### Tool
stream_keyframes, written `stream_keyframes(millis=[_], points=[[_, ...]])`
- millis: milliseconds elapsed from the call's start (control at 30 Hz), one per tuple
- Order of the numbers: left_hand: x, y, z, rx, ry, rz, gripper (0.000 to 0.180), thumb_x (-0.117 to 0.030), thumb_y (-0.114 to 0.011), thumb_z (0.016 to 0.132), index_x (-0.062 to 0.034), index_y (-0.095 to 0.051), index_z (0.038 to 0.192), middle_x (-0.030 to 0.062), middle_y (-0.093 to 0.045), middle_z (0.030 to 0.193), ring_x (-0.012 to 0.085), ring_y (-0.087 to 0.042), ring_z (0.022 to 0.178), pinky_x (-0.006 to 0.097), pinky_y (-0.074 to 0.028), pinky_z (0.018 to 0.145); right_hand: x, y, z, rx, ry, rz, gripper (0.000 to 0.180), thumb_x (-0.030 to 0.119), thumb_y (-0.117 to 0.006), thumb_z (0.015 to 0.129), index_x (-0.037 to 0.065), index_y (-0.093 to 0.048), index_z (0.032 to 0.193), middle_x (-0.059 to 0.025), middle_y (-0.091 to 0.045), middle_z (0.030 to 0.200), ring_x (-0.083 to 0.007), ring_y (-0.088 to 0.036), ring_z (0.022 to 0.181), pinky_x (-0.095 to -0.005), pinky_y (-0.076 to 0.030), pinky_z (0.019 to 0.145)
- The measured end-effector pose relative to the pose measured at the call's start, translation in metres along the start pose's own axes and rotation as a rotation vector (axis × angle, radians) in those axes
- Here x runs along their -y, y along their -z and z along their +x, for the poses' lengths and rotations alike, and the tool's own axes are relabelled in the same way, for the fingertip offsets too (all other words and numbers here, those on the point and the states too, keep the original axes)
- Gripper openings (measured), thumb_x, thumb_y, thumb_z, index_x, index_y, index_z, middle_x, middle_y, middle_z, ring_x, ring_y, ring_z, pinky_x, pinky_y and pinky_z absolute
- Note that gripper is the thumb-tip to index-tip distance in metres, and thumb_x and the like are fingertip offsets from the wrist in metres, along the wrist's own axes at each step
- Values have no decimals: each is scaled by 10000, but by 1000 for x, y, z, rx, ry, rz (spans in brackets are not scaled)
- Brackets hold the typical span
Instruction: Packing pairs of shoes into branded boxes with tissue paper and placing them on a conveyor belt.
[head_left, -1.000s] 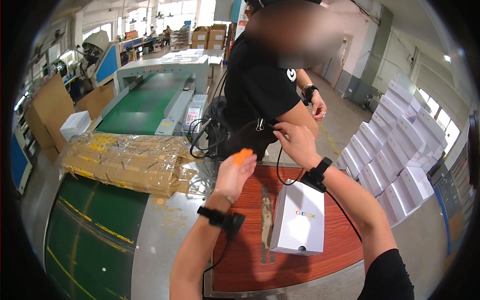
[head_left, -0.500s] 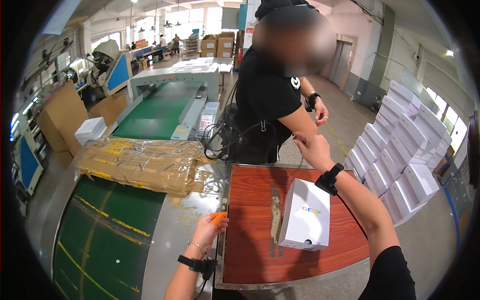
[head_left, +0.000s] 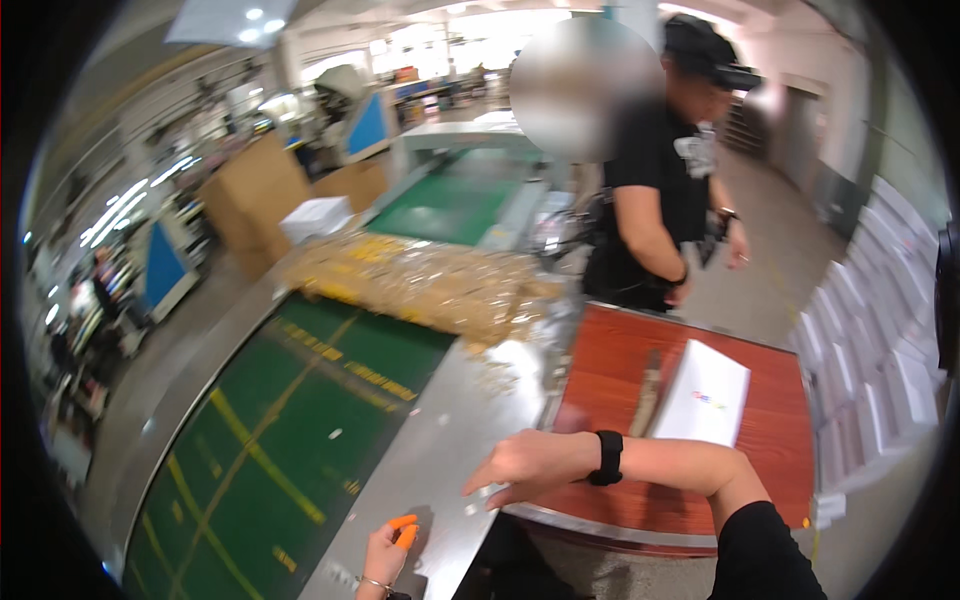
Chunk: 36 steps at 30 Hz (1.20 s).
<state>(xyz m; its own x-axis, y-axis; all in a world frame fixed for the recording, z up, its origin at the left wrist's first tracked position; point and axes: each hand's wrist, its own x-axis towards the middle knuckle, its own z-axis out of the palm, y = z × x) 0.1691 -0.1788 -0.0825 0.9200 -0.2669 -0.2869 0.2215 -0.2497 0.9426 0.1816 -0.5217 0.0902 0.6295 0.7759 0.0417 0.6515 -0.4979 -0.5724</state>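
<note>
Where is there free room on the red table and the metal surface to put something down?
The red table is bare right of the white box, up to its far edge. The metal surface is bare between the green belt and the right hand. It is crowded near the heap of clear bags and the scraps below it.

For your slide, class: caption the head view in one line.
Left hand grips a small orange tool; right hand hovers open beside a red-brown wooden table bearing a white box.

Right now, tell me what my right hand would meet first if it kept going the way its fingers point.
The right hand points left across the grey metal table edge; past it lies the green conveyor belt. Height above the metal is unclear.
</note>
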Motion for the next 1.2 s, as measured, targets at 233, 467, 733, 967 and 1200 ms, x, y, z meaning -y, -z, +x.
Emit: stream_keyframes(millis=[233, 467, 733, 967, 1200], points=[[91, 99, -195, -781, 55, 413, 344, -115, -714, 898, -13, -654, 1221, 138, -707, 1063, 191, -679, 933, 301, -551, 760, 28, -136, 88, 119, 291, 387, 494, 421, -597, 964, 83, -597, 1324, -197, -609, 1309, -338, -578, 1175, -383, -465, 987], [151, 127, -348, -1282, 231, 687, 400, -179, -711, 877, -37, -633, 1243, 180, -679, 1123, 341, -643, 1039, 420, -517, 888, 30, -304, 125, 135, 95, 210, 668, 491, -661, 887, 62, -519, 1379, -320, -363, 1487, -538, -279, 1390, -551, -317, 1115], [207, 137, -375, -1083, 493, 1191, 590, -489, -560, 941, -131, -518, 1408, 209, -447, 1471, 392, -384, 1367, 574, -258, 1120, 50, -352, 130, -283, -88, -331, 618, 354, -700, 821, 69, -529, 1342, -289, -391, 1469, -561, -267, 1381, -644, -191, 1143], [202, 144, -372, -1003, 393, 1061, 580, -517, -523, 952, -157, -547, 1406, 195, -429, 1498, 392, -364, 1394, 576, -229, 1150, 59, -345, 123, -383, -164, -305, 563, 306, -737, 754, 72, -619, 1252, -258, -459, 1430, -529, -329, 1359, -620, -232, 1140], [203, 144, -378, -1111, 391, 995, 600, -504, -544, 938, -127, -549, 1405, 219, -435, 1497, 403, -351, 1409, 571, -204, 1167, 65, -349, 131, -406, -67, -339, 566, 367, -729, 771, 118, -636, 1270, -222, -509, 1407, -493, -386, 1339, -591, -272, 1129]])
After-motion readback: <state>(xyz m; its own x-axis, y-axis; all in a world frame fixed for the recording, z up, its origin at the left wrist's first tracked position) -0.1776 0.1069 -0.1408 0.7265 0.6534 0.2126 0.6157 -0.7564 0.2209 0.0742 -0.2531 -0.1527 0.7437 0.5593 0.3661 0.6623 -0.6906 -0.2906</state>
